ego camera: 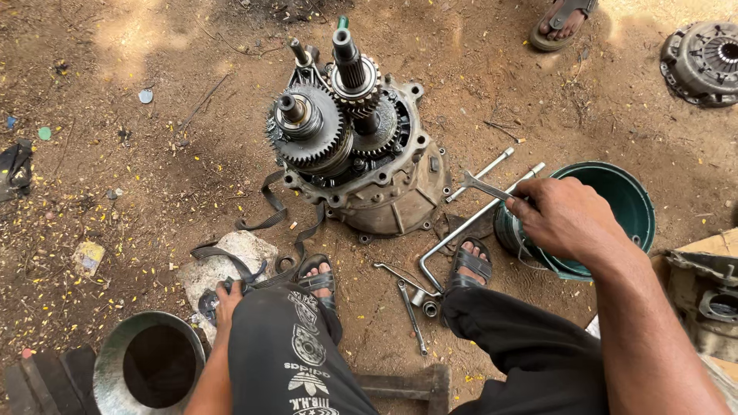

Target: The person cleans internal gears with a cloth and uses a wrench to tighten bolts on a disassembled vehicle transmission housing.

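Right hand (565,219) holding wrench (484,187), green bucket (642,207)

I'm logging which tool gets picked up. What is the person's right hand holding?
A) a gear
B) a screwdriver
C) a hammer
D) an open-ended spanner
D: the right hand grips a slim metal spanner whose open jaw points toward the gearbox.

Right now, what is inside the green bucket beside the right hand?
The green bucket shows only a bare dark-green inner wall and shadow. The right hand, gripping a spanner, covers its near rim, hiding whatever lies below.
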